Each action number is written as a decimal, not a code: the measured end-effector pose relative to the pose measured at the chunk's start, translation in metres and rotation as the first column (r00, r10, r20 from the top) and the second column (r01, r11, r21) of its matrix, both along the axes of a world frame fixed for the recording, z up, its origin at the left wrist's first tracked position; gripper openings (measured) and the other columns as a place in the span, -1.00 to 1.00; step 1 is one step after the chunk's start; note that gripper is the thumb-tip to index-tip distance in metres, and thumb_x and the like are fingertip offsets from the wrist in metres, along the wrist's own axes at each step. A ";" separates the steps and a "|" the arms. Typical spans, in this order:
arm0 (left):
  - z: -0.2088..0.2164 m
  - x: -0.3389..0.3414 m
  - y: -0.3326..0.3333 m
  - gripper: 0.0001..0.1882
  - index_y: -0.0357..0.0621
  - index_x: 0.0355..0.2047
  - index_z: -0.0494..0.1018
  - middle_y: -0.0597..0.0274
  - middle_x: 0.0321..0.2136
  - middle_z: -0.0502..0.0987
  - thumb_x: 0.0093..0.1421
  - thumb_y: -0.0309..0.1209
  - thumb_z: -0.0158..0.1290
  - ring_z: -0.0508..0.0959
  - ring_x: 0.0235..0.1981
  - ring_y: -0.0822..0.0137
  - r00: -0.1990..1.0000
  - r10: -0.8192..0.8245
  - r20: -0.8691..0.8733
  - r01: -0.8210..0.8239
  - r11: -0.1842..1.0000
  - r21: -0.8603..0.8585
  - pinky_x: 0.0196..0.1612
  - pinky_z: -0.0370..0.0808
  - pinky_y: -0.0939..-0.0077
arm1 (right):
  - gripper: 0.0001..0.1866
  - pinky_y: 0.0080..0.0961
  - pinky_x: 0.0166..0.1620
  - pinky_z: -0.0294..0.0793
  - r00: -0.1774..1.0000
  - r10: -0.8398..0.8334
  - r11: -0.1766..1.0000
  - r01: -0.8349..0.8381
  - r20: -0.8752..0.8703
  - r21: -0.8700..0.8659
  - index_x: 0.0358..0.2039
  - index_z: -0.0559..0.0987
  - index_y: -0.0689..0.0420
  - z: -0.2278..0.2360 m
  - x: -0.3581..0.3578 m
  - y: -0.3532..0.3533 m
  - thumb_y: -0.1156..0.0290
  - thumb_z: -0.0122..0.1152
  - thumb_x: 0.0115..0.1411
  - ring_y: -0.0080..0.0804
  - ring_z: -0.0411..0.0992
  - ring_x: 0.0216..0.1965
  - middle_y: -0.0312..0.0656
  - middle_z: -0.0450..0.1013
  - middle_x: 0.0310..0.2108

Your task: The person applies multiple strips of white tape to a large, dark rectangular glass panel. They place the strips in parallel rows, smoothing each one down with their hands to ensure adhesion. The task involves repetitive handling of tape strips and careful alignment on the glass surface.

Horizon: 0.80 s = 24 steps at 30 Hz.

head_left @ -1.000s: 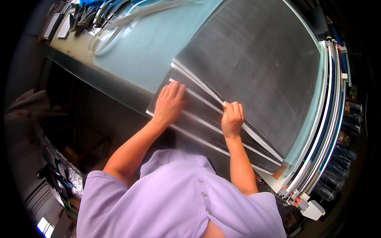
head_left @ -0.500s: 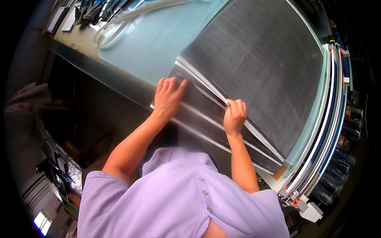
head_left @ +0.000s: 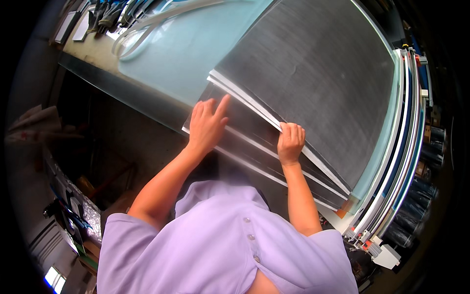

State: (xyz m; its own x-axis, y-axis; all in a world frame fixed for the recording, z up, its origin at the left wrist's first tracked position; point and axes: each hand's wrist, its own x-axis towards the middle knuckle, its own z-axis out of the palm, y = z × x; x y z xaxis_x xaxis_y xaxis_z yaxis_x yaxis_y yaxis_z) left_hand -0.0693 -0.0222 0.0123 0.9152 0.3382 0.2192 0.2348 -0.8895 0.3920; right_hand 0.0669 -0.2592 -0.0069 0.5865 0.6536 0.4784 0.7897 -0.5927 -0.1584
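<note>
Dark grey mesh-like sheets (head_left: 313,83) with white edge strips lie in a stack on the worktable. My right hand (head_left: 291,142) is closed in a pinch over the gathered white edges (head_left: 245,99), partway along their length. Nearer to me, more dark sheets (head_left: 245,120) fan out, each showing a white strip (head_left: 254,148) along its border. My left hand (head_left: 206,125) rests over the left end of these lower sheets, fingers spread and index finger stretched towards the gathered edges. It grips nothing that I can see.
A pale blue-green glassy surface (head_left: 171,63) covers the table, with looped translucent strips (head_left: 147,29) at the far left. Gloves (head_left: 110,19) lie beyond them. Long rails (head_left: 409,142) run along the right side. The table's front edge (head_left: 122,100) borders a dark floor area.
One lower white edge has come up against the edges in my right hand. My left index finger has straightened and is less blurred. My right hand has hardly moved.
</note>
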 end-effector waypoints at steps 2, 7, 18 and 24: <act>-0.008 -0.018 -0.006 -0.29 -0.04 0.27 0.30 0.00 0.14 0.35 0.09 -0.35 0.24 0.39 0.12 0.01 0.997 -0.073 -0.010 0.073 0.997 -0.037 0.24 0.26 0.11 | -0.97 -0.31 -0.29 0.35 0.999 -0.030 0.999 0.030 -0.015 0.028 -0.37 0.54 0.13 0.016 0.006 0.000 0.54 0.19 0.15 -0.24 0.37 -0.40 -0.21 0.33 -0.46; -0.015 -0.032 -0.015 -0.31 -0.06 0.27 0.32 0.01 0.25 0.29 0.11 -0.27 0.22 0.36 0.20 0.06 0.987 -0.133 -0.089 0.138 0.989 0.057 0.28 0.25 0.14 | -0.90 -0.30 -0.41 0.25 0.999 -0.028 0.986 0.020 0.044 0.164 -0.46 0.53 0.17 0.086 0.014 0.007 0.64 0.26 0.05 -0.20 0.29 -0.52 -0.18 0.24 -0.55; -0.005 -0.053 -0.012 -0.58 -0.19 -0.02 0.40 0.05 -0.06 0.40 0.07 -0.50 0.17 0.44 0.01 0.00 1.000 0.003 -0.002 -0.003 1.000 -0.023 0.06 0.43 0.21 | -0.90 -0.33 -0.37 0.35 0.982 -0.017 0.996 0.033 -0.187 0.083 -0.43 0.54 0.15 0.021 -0.056 -0.006 0.64 0.17 0.05 -0.21 0.36 -0.44 -0.20 0.31 -0.50; -0.004 -0.058 -0.011 -0.57 -0.11 0.00 0.42 -0.01 -0.08 0.40 0.06 -0.51 0.07 0.46 -0.03 -0.04 1.000 0.010 -0.004 -0.009 0.992 0.129 0.03 0.45 0.18 | -0.83 -0.26 -0.32 0.38 0.960 -0.033 0.992 0.064 -0.279 0.105 -0.39 0.54 0.17 0.017 -0.059 -0.005 0.67 0.26 -0.01 -0.14 0.39 -0.37 -0.16 0.36 -0.45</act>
